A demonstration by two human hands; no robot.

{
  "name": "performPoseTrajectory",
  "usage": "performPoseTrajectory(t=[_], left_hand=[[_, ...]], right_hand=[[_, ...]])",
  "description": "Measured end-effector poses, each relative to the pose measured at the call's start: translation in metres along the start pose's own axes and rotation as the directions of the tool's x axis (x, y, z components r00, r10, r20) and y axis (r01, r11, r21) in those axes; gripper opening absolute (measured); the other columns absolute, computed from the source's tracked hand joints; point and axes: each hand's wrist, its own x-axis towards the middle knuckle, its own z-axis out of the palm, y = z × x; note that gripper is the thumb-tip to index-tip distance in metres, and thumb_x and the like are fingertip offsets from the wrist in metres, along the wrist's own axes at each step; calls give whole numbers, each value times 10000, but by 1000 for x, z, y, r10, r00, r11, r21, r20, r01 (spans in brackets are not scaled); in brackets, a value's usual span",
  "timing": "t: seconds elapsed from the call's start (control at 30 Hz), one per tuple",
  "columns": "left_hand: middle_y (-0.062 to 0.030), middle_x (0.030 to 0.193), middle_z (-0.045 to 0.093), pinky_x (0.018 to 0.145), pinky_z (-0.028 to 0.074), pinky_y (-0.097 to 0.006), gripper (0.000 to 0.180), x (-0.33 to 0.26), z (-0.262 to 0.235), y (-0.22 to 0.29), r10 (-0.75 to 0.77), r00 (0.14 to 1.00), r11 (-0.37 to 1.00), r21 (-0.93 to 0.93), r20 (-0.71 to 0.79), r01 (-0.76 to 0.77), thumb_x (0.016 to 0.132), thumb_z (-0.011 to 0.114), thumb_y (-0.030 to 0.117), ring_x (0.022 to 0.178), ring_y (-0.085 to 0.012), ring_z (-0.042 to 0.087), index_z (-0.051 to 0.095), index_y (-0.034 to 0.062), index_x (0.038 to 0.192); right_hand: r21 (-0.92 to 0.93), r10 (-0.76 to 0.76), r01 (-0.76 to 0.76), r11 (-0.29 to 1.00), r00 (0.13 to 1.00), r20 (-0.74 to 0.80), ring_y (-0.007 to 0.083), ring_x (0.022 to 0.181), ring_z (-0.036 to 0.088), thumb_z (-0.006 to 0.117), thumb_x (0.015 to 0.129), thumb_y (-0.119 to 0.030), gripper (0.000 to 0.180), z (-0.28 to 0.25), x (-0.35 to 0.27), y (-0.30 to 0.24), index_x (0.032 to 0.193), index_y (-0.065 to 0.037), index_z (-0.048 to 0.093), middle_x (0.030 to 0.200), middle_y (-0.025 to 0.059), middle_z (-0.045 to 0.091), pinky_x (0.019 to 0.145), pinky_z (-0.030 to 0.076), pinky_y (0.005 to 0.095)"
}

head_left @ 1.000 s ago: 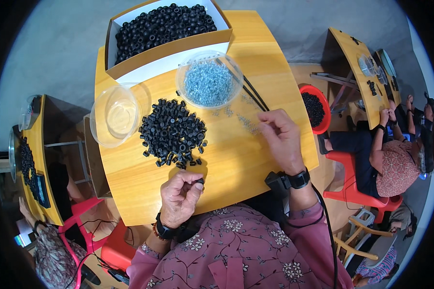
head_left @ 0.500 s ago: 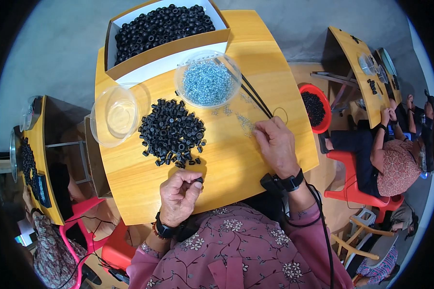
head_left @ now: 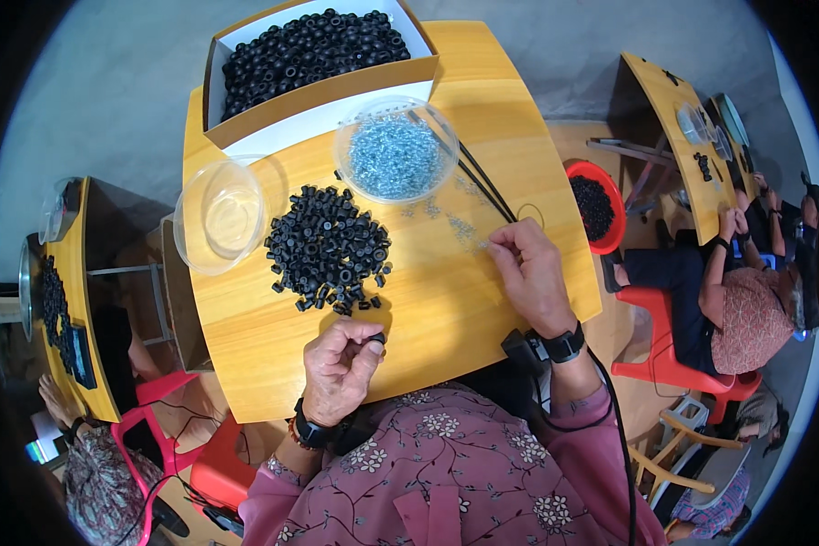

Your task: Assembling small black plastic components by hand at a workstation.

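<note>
Left hand [head_left: 337, 373] fingers pinching a black ring [head_left: 376, 338] (near the ring pile [head_left: 328, 246]). Right hand [head_left: 530, 273] fingers pressing together on small screws [head_left: 464, 229] scattered on the desk [head_left: 446, 309].

An open brown cardboard box [head_left: 337, 86], white inside, stands at the table's far edge.

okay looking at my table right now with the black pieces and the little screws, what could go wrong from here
1. The pile of black pieces lies loose with no rim around it; a brush from your left hand could scatter some.
2. The small silvery screws strewn by your right hand are tiny and could get swept off the table.
3. The clear empty bowl overhangs the table's left edge and might tip if nudged.
</note>
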Motion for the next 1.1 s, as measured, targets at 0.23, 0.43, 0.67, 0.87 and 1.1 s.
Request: performPoseTrajectory(t=[0.23, 0.43, 0.67, 0.87, 1.1], left_hand=[[-69, 914, 650, 694, 540, -254, 121, 1, 0, 0, -8, 1000, 1000, 0, 0, 8, 946, 600, -52, 754, -112, 635, 609, -26, 1064], [-73, 924, 653, 703, 546, -259, 122, -2, 1, -1, -2, 1000, 1000, -31, -1, 2, 952, 618, -34, 771, -117, 640, 609, -30, 1073], [-125, 1012, 696, 762, 591, -302, 210, 0, -3, -5, -5, 999, 971, -239, -45, -6, 948, 673, 12, 867, -163, 686, 583, -27, 1134], [-127, 996, 705, 784, 619, -324, 189, 2, -6, -2, -1, 998, 945, -326, -61, -19, 937, 674, -15, 916, -184, 706, 589, -19, 1107], [-141, 1012, 704, 800, 625, -333, 188, 1, -12, -4, 11, 998, 889, -456, -57, -35, 951, 638, -35, 898, -201, 722, 582, -26, 1131]], right_hand=[[270, 200, -214, 939, 977, 78, 134, 682, 608, 646, 925, -29, 68, -9, 1, -7, 974, 14, 626, 803, 70, 618, 623, 490, 276], [336, 255, -247, 909, 967, 21, 76, 683, 585, 652, 937, -32, 51, -5, -2, -4, 969, 4, 636, 815, 17, 628, 627, 490, 235], [563, 141, -246, 789, 964, 224, 65, 725, 583, 660, 940, -20, 31, 3, -19, -43, 964, -2, 651, 868, 6, 621, 666, 495, 220], [592, -28, -262, 762, 901, 434, 122, 746, 636, 635, 939, 6, 95, 38, -35, -82, 1019, 6, 684, 858, 52, 611, 664, 496, 249], [543, -161, -86, 835, 906, 391, 194, 740, 640, 665, 916, -27, 91, 55, -33, -92, 1005, -17, 684, 827, 87, 624, 655, 492, 306]])
